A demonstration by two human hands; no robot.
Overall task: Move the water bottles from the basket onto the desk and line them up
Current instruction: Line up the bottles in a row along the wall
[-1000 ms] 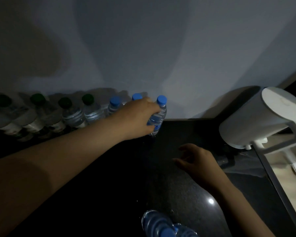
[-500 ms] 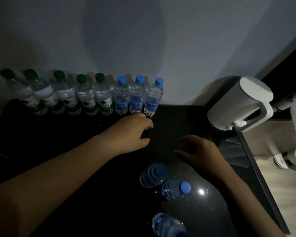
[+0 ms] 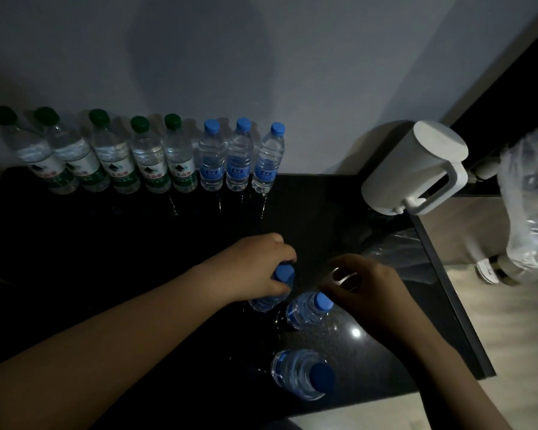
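Note:
A row of water bottles stands along the wall on the black desk (image 3: 106,259): several green-capped ones (image 3: 149,159) on the left, then three blue-capped ones (image 3: 239,156). Nearer me stand three loose blue-capped bottles. My left hand (image 3: 261,268) grips the neck of one loose bottle (image 3: 277,293). My right hand (image 3: 364,287) hovers with curled fingers just right of a second bottle (image 3: 308,308), holding nothing I can see. A third bottle (image 3: 302,373) stands nearest me. No basket is in view.
A white kettle (image 3: 413,169) sits at the desk's back right corner. Crumpled clear plastic (image 3: 398,249) lies on the desk by its right edge. A clear plastic bag (image 3: 528,197) hangs beyond the desk on the right, over a pale floor.
My left hand has drawn back from the row at the wall and closed round a loose blue-capped bottle. My right hand has shifted slightly towards the second bottle. The view has tilted down.

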